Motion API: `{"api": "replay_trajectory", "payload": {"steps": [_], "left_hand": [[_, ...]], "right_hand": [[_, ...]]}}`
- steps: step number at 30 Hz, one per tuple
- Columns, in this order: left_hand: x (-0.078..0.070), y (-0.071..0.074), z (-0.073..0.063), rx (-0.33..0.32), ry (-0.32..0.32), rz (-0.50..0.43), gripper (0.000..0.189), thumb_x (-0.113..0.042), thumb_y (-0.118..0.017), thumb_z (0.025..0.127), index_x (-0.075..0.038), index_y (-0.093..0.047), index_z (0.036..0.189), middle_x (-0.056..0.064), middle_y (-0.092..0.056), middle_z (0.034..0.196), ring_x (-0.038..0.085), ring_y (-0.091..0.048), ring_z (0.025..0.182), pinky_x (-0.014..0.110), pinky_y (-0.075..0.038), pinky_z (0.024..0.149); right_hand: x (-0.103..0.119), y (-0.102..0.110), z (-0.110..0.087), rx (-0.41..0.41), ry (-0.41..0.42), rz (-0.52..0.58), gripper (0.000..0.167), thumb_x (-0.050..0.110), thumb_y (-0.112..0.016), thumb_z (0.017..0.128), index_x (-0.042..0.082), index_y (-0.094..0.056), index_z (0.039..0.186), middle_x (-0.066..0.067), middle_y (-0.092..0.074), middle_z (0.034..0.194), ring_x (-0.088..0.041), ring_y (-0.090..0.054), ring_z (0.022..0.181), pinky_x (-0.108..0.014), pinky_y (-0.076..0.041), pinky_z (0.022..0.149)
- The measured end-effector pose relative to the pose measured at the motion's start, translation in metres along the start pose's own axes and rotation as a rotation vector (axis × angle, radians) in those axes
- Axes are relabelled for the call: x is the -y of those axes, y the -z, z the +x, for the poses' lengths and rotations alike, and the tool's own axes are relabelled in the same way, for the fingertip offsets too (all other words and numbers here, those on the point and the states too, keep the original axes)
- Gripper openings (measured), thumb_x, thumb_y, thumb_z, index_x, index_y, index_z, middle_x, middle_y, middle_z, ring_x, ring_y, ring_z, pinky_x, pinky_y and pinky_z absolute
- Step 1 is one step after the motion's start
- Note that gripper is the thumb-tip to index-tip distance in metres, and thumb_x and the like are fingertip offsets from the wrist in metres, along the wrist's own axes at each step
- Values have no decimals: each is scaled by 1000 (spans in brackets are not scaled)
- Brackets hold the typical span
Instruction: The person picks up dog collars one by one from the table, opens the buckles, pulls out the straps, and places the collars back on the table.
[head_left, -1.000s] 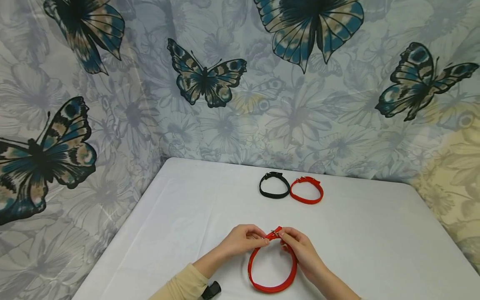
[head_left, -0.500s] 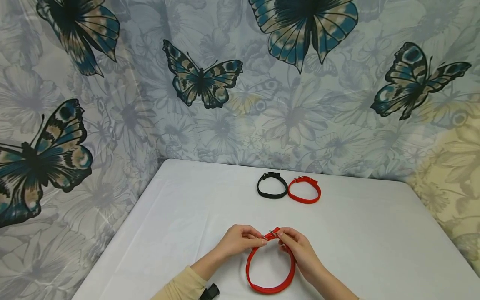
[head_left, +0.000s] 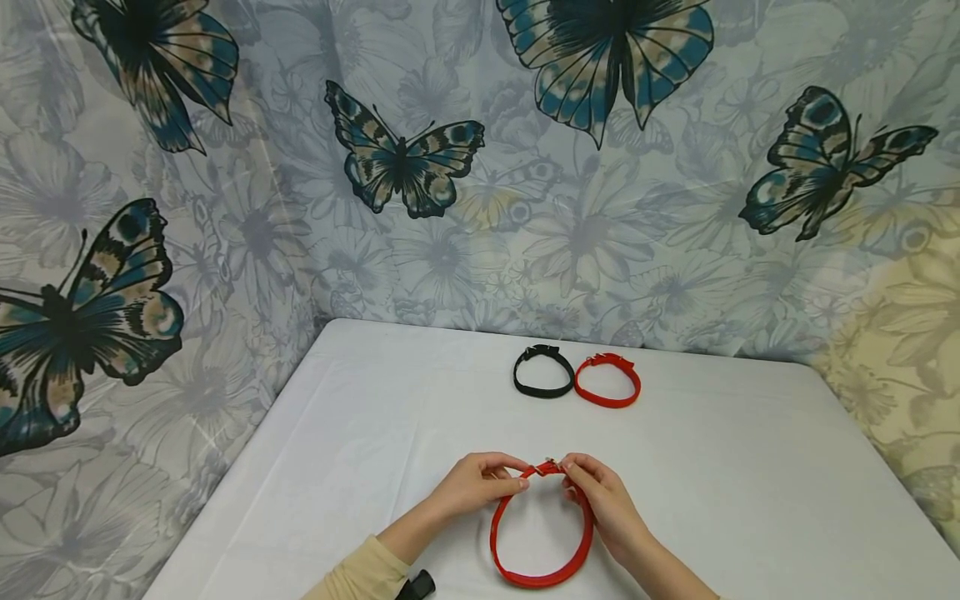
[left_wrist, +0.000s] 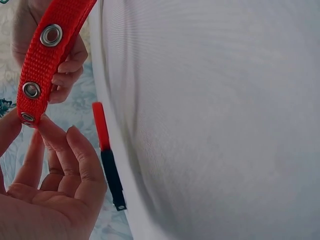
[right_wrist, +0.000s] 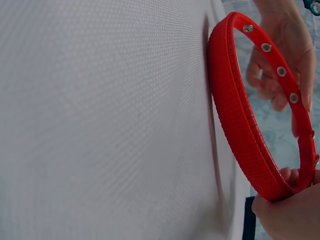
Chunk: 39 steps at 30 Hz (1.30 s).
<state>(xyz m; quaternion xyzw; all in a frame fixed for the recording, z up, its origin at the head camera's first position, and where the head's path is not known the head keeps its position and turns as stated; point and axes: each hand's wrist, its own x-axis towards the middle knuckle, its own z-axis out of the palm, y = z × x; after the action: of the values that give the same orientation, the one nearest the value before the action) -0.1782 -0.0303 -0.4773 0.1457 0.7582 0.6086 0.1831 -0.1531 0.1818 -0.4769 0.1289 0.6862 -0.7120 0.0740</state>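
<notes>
A red collar (head_left: 540, 581) with metal eyelets and a buckle (head_left: 552, 463) forms a closed loop near the front of the table. My left hand (head_left: 468, 485) pinches the strap just left of the buckle; the left wrist view shows thumb and fingertips at the eyelet-studded strap (left_wrist: 31, 75). On the other side, my right hand (head_left: 603, 500) grips the loop beside the buckle, its fingers partly behind the band. The right wrist view shows the wide padded band (right_wrist: 235, 100) rising from that hand. How far the strap runs through the buckle is too small to tell.
Farther back lie a black collar (head_left: 543, 393) and a second red collar (head_left: 607, 403), both buckled into loops and side by side. White cloth covers the table (head_left: 360, 400). Butterfly-print fabric (head_left: 442, 267) hangs behind it. A small black object (head_left: 417, 585) shows by the left sleeve.
The buckle end of the held collar has turned, and the strap tip that stuck up between the hands no longer shows there. My left fingers have shifted slightly left. The far collars lie unmoved.
</notes>
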Motion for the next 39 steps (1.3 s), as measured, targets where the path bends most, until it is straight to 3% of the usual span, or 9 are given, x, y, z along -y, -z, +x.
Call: {"api": "replay_trajectory", "payload": {"steps": [8,22,29,35,39], "left_hand": [[3,0,0,17,-16,-5,23,-22,-73,86,-17,-74,108,-1,-64,73,8,-54,62,20,-42,56],[2,-1,4,-39,-18,17,18,-25,-72,88,-14,-75,102,10,-70,82,9,-55,63,21,-42,56],[-1,-2,6,-47,-33,0,17,-26,-72,88,-12,-74,97,3,-71,83,9,-59,68,21,-44,58],[-2,-3,7,-42,-34,-21,18,-26,-72,88,-10,-74,97,9,-71,87,9,-59,70,21,-43,59],[-1,-5,9,-52,-28,9,17,-24,-72,88,-10,-74,98,3,-69,80,8,-56,68,20,-42,58]], "right_hand": [[3,4,0,-25,-23,-12,24,17,-55,100,-3,-57,114,-9,-57,88,-19,-55,80,-25,-50,70],[4,0,-1,-21,-26,1,28,16,-56,99,-6,-56,116,-8,-57,87,-18,-55,81,-23,-51,70],[5,-2,-2,-11,-25,2,27,17,-58,98,-5,-56,114,-9,-57,87,-19,-55,81,-23,-51,70],[3,-3,-2,9,-15,22,25,16,-59,97,-5,-57,111,-8,-57,85,-17,-55,78,-25,-50,69],[3,-3,-2,14,-13,23,26,16,-58,97,-6,-57,112,-8,-57,86,-18,-55,78,-25,-50,70]]}}
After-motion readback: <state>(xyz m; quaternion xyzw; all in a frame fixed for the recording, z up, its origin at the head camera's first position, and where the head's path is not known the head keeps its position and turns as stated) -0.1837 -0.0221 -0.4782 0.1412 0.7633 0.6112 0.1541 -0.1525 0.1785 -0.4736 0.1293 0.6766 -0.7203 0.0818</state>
